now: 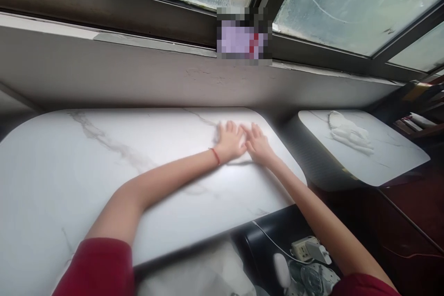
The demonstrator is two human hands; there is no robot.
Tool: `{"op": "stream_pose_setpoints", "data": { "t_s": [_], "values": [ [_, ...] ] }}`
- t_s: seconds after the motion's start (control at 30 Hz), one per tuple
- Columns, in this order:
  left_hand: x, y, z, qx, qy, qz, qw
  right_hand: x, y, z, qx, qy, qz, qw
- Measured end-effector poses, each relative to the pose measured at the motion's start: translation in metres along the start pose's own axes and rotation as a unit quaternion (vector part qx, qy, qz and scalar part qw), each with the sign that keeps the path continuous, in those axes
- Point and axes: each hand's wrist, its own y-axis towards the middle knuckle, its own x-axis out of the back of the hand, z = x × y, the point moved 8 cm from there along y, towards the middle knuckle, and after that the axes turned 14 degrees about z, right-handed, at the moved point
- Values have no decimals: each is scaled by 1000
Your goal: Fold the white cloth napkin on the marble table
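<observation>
Both hands lie on a white cloth (239, 161) near the far right part of a white marble-patterned tabletop (166, 138). My left hand (231, 142), with a red string bracelet at the wrist, rests flat on the cloth with its fingers spread. Close beside it, my right hand (258, 144) presses on the cloth's right side, fingers stretched out. The thumbs nearly meet, and much of the cloth is hidden under the palms. A slight blur covers the hands.
To the right stands a second marble-patterned table (385, 166) with a crumpled white cloth (350, 133) on it. A wall and window frame (319, 50) run behind. Below the near edge are a power strip (305, 248), a white cable (274, 240) and a clear plastic container (312, 277).
</observation>
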Motion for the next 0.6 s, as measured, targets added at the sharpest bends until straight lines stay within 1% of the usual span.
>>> {"op": "stream_pose_setpoints", "data": {
  "t_s": [0.17,0.27,0.33,0.4,0.47,0.6],
  "values": [
    [6,-19,80,76,1,5,997,4,58,67,42,5,-4,999],
    [9,-32,119,106,0,-2,994,7,80,105,61,0,-5,998],
    [12,-39,140,117,-3,-12,993,9,90,125,70,-1,-10,997],
    [14,-43,154,121,-5,-20,992,12,97,139,67,0,-19,998],
    [16,-45,162,119,-3,-26,993,14,100,145,55,7,-31,998],
    [19,-47,158,117,10,-25,993,16,95,147,53,32,-40,997]
  ]
}}
